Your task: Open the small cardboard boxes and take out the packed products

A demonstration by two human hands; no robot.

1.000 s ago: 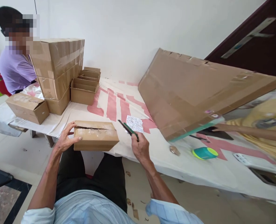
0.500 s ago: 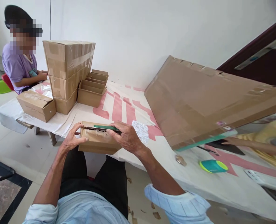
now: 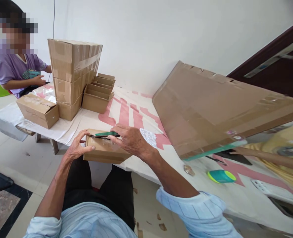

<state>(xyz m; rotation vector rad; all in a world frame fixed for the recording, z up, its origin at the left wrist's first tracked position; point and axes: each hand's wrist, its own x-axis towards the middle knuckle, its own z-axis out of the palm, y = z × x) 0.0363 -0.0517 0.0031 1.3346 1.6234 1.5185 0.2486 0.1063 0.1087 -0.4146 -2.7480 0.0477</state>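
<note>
A small closed cardboard box (image 3: 106, 153) lies at the table's near edge, just above my lap. My left hand (image 3: 77, 145) grips its left end, thumb on the near side and fingers at the far top corner. In my right hand (image 3: 130, 140) is a green utility knife (image 3: 106, 134), held almost flat over the top of the box. The knife's tip points left, along a dark slit near the far top edge. Whether the blade is inside the slit I cannot tell. Just beyond my right hand lies a patterned paper sheet (image 3: 148, 137).
Stacked taped boxes (image 3: 73, 72) stand at the back left, with a single box (image 3: 38, 110) before them and open nested boxes (image 3: 96, 100) beside them. A large cardboard panel (image 3: 210, 109) leans at right. A teal cup (image 3: 220, 176) lies near another person's arm (image 3: 260, 155).
My right hand has slid left along the box, bringing the knife's tip nearer my left hand. The person in purple at the far left has shifted and moved their hands apart.
</note>
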